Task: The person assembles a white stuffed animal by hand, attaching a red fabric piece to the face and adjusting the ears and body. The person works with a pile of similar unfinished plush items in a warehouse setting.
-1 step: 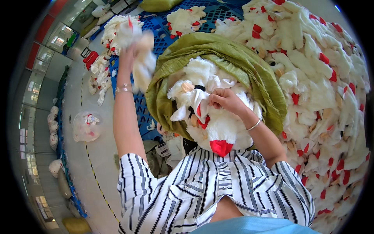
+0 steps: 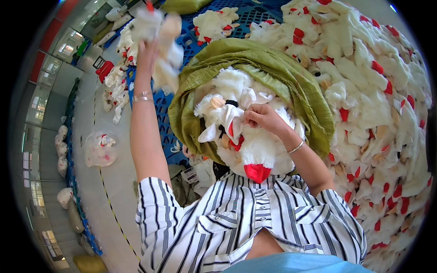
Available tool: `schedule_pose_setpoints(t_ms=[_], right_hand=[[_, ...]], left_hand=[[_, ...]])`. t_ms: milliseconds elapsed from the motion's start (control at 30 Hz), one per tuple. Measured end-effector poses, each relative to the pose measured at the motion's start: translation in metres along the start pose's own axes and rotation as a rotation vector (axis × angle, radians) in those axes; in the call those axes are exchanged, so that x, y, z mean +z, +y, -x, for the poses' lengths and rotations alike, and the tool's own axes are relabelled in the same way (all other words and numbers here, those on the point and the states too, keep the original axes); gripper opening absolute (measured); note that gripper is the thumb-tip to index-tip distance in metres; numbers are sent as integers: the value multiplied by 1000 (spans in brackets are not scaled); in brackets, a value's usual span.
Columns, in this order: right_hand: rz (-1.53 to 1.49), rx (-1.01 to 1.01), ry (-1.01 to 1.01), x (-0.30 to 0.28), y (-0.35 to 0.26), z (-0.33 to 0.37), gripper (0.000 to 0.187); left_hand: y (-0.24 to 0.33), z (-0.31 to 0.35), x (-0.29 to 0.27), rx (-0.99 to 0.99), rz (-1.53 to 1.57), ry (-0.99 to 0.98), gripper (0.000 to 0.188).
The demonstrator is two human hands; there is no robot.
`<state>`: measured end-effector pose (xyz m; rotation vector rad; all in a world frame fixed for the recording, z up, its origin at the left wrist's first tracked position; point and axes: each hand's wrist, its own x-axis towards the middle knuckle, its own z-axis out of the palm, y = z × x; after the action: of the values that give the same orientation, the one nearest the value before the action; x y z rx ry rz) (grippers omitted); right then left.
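Observation:
In front of me stands an olive-green woven sack (image 2: 300, 86), its mouth rolled back around white fluffy plush pieces with red, beige and black parts. My right hand (image 2: 264, 118) is closed over the sack, its fingertips at a white plush piece (image 2: 234, 119) with a red strip; what is inside the fist is partly hidden. At the upper left, my left hand (image 2: 146, 57) is raised with a limp white-and-beige plush piece (image 2: 169, 52) in its grip. Motion blurs both that hand and the piece. A red pointed part (image 2: 257, 173) hangs toward my shirt.
A large heap of white plush pieces (image 2: 364, 104) with red parts fills the right side. More lie on the blue plastic pallet (image 2: 189, 38) and at the far left. A clear bag (image 2: 101, 149) sits on the grey floor beside a yellow-black line (image 2: 109, 195).
My left hand has moved slightly up and away from me with the plush piece, which swings. My right hand stays in place at the sack.

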<state>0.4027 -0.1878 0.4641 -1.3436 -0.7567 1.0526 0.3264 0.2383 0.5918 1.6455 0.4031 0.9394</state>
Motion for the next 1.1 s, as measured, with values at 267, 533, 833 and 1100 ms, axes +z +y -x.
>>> schedule_pose_setpoints(t_ms=[267,533,833,1100], right_hand=[[-116,-71,46,2,1,13,25],[-377,-155,227,1,10,14,33],[-280,-30,353,-8,20,15,38],[-177,-136,498,-13,51,4,24]], left_hand=[[-18,55,74,-278,-367,-254,33],[-39,196,86,-317,-200,-328,27],[-34,256,82,-322,-31,-151,30],[-40,281,94,-296,-253,-202,35]])
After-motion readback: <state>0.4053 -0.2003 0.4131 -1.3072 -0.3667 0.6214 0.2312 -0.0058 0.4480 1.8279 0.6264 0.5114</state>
